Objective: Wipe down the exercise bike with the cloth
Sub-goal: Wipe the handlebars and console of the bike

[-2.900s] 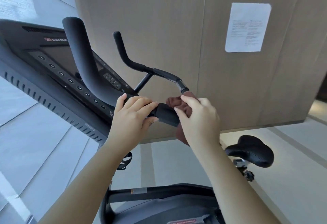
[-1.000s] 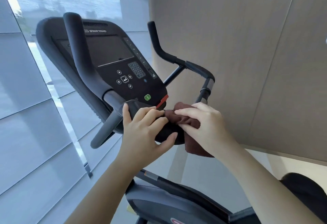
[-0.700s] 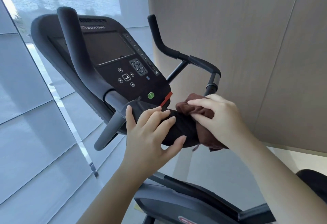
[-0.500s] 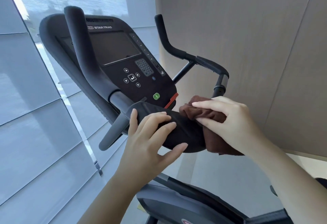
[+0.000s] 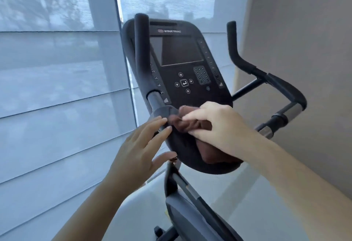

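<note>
Head view, angled forward and down. Shows the exercise bike [image 5: 190, 214] at centre, with its dark console [image 5: 181, 54] upright on the far side and a black handlebar [image 5: 142, 54] rising on the left of it. Grips the bunched brown cloth [image 5: 187, 121] in the right hand [image 5: 219, 126], fingers curled over the fabric, and presses it onto the black padded crossbar [image 5: 182, 151] just below the console. Keeps the left hand [image 5: 137, 151] flat and relaxed, holding nothing, fingertips at the crossbar's left edge, just left of the cloth. Backed by grey window blinds [image 5: 57, 88] on the left and a beige wall [image 5: 304, 31] on the right.
</note>
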### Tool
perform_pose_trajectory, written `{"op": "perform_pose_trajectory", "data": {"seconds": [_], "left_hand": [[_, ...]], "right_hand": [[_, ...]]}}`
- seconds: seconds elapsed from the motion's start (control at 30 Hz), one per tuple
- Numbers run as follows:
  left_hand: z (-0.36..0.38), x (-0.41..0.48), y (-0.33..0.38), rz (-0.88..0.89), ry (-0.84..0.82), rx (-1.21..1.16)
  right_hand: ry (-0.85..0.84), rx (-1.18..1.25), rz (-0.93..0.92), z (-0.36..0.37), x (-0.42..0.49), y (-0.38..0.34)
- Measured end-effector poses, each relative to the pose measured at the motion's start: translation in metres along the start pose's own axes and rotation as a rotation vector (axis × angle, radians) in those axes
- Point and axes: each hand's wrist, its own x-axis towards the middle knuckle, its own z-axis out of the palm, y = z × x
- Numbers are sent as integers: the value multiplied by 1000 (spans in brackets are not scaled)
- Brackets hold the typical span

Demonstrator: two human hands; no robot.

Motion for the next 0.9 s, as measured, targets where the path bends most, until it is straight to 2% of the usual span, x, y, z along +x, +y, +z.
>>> {"op": "perform_pose_trajectory", "data": {"seconds": [0.1,0.23,0.37,0.5,0.63,0.77,0.9], "left_hand": [[-6,0,8,-7,-44,135],[-11,4,14,-10,-81,201],[-15,3,19,-37,-123,222],[-17,1,22,-62,-134,202],[-18,-1,22,-69,-157,175],[-14,1,24,-67,-127,125],[-5,3,31,-116,-92,84]], "right_hand": [[-7,-11,-29,-7,-26,13],[36,42,-18,2,4,4],[36,62,-17,13,41,-12],[-1,43,-16,2,4,-2],[104,-22,51,-4,-46,9],[144,-118,147,4,-20,-2],[266,-173,140,14,-33,-6]]}}
